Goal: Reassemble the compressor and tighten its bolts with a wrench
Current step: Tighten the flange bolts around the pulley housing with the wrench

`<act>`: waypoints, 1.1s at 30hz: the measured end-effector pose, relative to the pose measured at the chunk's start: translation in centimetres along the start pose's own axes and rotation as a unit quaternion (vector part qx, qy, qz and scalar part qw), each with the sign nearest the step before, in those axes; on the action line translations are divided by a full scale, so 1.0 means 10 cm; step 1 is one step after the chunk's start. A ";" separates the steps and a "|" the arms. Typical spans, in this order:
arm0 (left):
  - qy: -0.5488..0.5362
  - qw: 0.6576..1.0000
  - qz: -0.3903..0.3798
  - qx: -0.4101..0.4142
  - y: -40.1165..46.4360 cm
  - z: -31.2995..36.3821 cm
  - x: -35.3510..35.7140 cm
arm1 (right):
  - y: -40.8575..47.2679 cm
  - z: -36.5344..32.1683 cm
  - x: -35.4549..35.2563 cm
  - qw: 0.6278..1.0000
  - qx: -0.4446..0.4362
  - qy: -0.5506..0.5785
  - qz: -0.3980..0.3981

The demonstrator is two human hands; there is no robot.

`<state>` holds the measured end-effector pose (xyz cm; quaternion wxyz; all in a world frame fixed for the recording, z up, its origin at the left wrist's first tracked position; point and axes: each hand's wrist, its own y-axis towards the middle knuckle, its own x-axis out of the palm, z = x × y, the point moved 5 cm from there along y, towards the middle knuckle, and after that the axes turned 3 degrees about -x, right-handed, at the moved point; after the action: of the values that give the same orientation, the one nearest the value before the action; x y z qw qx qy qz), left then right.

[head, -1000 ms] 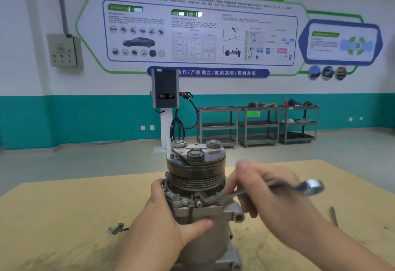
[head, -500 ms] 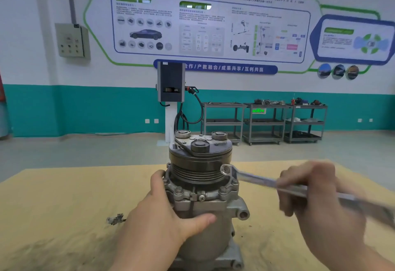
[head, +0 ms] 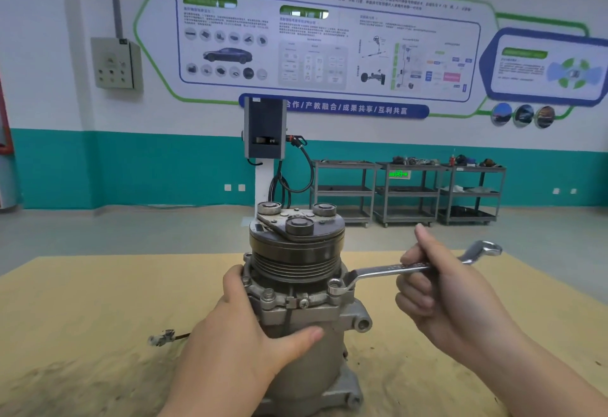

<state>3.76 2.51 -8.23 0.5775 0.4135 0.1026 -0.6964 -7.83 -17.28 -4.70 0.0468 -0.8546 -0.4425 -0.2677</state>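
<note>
Left hand (head: 243, 344) grips the ribbed-pulley metal compressor (head: 297, 285); right hand (head: 437, 288) clamps the chrome ring wrench (head: 394, 268), ring seated on its flange bolt (head: 336, 286).

wall charger (head: 265, 130), three metal carts (head: 408, 191), grey electrical box (head: 115, 63), wall poster (head: 329, 41).

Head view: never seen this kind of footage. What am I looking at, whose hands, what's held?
There is no robot here. One camera sits on a person's head and looks forward and down at their own two bare hands. A car air-conditioning compressor stands upright on a tan table. The left hand wraps around its body to steady it. The right hand grips a silver wrench, whose ring end sits on a bolt at the compressor's flange. A small metal part lies on the table to the left. Behind are a wall poster, a charging post and tool carts.
</note>
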 end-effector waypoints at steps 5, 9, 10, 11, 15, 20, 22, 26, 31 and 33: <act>-0.009 1.000 0.013 0.016 0.00 -0.01 -0.01 | 0.03 0.02 0.01 0.999 -0.016 0.035 -0.003; -0.013 1.000 0.013 0.026 -0.02 -0.02 -0.02 | 0.02 0.06 0.02 0.997 -0.045 0.066 -0.009; -0.009 1.000 0.013 0.025 -0.03 -0.01 -0.02 | 0.03 0.06 0.02 0.997 -0.037 0.066 -0.011; -0.003 1.000 0.014 0.025 -0.03 0.00 -0.03 | 0.04 0.08 0.02 0.997 -0.015 0.071 -0.014; 0.009 0.999 0.023 0.028 -0.04 -0.01 -0.03 | 0.07 0.19 0.03 0.984 0.107 0.133 -0.053; -0.014 0.999 0.021 0.036 -0.04 -0.02 -0.02 | 0.10 0.18 0.02 0.988 0.062 0.129 -0.056; -0.031 0.998 0.020 0.042 -0.04 -0.02 -0.02 | 0.08 0.10 0.02 0.995 -0.010 0.086 -0.058; -0.046 0.998 0.026 0.044 -0.05 -0.02 -0.02 | -0.06 -0.01 0.02 0.982 -0.181 0.001 -0.047; -0.055 0.997 0.031 0.040 -0.06 -0.02 -0.02 | -0.34 0.03 0.07 0.939 -0.340 -0.049 -0.028; -0.048 0.997 0.034 0.040 -0.07 -0.02 -0.01 | -0.52 0.04 0.15 0.896 -0.414 -0.149 -0.055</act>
<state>3.24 2.94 -8.53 0.5881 0.4054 0.0322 -0.6991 -10.99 -12.90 -5.10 -0.3928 -0.8007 -0.3395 -0.2988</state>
